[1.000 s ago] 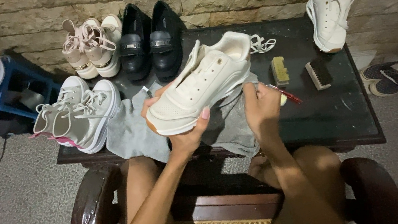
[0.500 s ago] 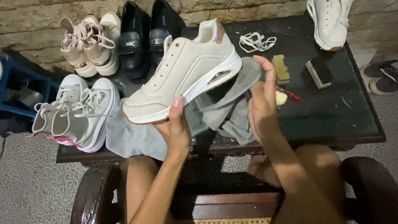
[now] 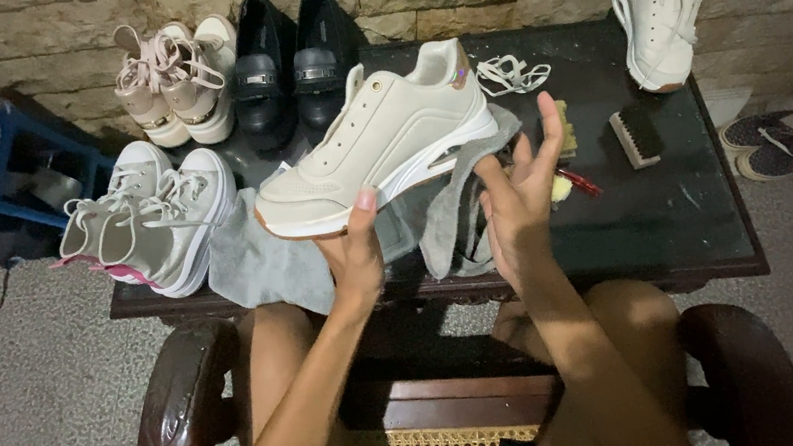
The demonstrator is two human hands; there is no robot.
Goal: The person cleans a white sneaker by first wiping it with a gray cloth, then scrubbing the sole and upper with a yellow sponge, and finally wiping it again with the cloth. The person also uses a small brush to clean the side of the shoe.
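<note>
My left hand (image 3: pixel 355 253) holds a cream sneaker (image 3: pixel 386 138) from below by its sole. The shoe is above the dark table (image 3: pixel 678 219), side-on, with its toe to the left. My right hand (image 3: pixel 523 187) is just right of the shoe's heel with its fingers spread. A grey cloth (image 3: pixel 255 260) lies on the table under the shoe, and a bunched part of it rises against my right palm; I cannot see a thumb gripping it.
On the table are grey-white sneakers (image 3: pixel 149 218), a beige pair (image 3: pixel 172 79), black loafers (image 3: pixel 296 59), loose laces (image 3: pixel 509 73), a brush (image 3: pixel 636 135), a red-handled tool (image 3: pixel 581 182) and a white sneaker (image 3: pixel 658 14) against the wall. A blue stool (image 3: pixel 38 176) stands left, sandals (image 3: pixel 780 141) right.
The sneaker has turned from top-facing to side-on and moved right. My right hand has come off the shoe and spread its fingers beside the cloth.
</note>
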